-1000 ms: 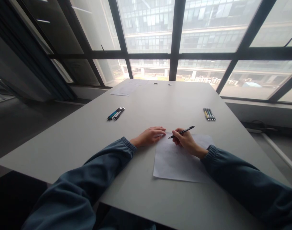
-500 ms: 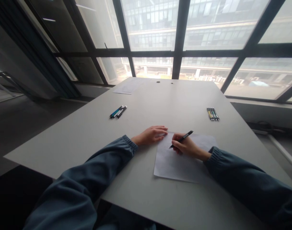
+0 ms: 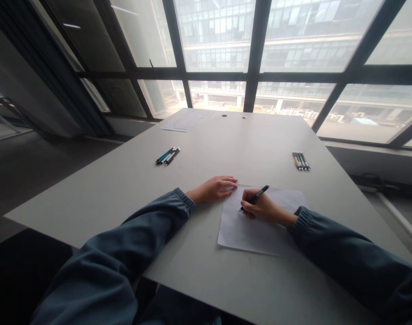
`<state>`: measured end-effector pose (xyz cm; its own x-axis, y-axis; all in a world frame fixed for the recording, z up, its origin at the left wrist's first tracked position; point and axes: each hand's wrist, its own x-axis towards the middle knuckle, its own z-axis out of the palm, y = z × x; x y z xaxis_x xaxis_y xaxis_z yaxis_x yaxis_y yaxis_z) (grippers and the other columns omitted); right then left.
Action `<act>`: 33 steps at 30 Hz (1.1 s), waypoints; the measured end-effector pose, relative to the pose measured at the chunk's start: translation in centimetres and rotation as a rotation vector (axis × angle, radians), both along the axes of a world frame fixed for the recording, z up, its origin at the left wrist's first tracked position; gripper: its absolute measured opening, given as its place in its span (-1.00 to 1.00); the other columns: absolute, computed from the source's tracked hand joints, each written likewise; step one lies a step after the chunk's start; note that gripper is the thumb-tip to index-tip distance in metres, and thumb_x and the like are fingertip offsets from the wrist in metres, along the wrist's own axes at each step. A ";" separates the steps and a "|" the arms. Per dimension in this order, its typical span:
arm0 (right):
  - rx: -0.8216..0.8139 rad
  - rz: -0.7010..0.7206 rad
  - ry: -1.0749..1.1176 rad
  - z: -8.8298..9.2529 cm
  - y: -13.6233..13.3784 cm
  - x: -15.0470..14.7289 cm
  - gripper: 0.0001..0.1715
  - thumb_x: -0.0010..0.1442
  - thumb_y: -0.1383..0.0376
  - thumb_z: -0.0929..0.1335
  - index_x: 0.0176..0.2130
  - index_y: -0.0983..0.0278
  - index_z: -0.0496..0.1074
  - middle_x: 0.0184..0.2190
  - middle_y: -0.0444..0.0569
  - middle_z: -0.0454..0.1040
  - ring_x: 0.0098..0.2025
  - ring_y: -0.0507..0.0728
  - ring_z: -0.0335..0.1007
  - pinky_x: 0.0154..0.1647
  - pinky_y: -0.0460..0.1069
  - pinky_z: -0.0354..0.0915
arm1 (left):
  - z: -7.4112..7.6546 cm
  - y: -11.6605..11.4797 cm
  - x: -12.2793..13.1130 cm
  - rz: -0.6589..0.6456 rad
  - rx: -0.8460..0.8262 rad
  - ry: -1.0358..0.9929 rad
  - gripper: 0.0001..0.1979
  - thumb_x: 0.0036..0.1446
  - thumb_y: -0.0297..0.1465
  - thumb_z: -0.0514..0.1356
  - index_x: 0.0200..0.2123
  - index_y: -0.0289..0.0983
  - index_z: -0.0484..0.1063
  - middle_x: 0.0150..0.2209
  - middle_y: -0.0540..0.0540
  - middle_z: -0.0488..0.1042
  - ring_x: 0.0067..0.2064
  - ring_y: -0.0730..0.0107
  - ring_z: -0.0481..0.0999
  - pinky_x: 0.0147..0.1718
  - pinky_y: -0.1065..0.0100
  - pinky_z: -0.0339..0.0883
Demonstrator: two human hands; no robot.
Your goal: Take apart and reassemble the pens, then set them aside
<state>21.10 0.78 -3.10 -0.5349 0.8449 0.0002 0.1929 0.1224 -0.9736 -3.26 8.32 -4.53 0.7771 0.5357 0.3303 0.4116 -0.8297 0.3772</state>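
Note:
A white sheet of paper (image 3: 249, 234) lies on the table in front of me. My right hand (image 3: 258, 205) rests on it, fingers closed round a black pen (image 3: 260, 192). The pen slants, its tip at the paper's upper left part and its back end pointing up and right. Lying flat with fingers stretched out, my left hand (image 3: 214, 188) touches the paper's upper left corner with its fingertips. Any marks on the sheet are too faint to make out.
On the white table (image 3: 107, 198), several pens (image 3: 168, 156) lie in a loose bunch to the left. Several more pens (image 3: 301, 160) line up side by side on the right. Other papers (image 3: 178, 123) lie at the far left, near the window (image 3: 215, 36).
The pen in my right hand has tilted slightly, its back end shifting a little left. My left hand stays flat at the paper's corner.

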 end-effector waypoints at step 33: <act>0.003 -0.339 0.392 -0.9 2.2 0.8 -0.68 0.13 0.08 0.47 -0.34 0.23 0.38 -0.65 -0.26 0.25 -0.60 -0.05 0.09 -0.60 -0.12 -0.01 | 1.8 -1.4 0.4 0.096 0.050 -0.102 -0.51 0.42 -0.28 0.04 0.37 -0.15 0.21 0.33 -0.19 0.31 0.36 0.18 0.29 0.33 0.09 0.20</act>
<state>21.92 2.99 -3.97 -0.1907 0.9704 0.1482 -0.1573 0.1188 -0.9804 -2.91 6.89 -2.72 0.6843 0.5868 0.4329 0.4514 -0.8071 0.3805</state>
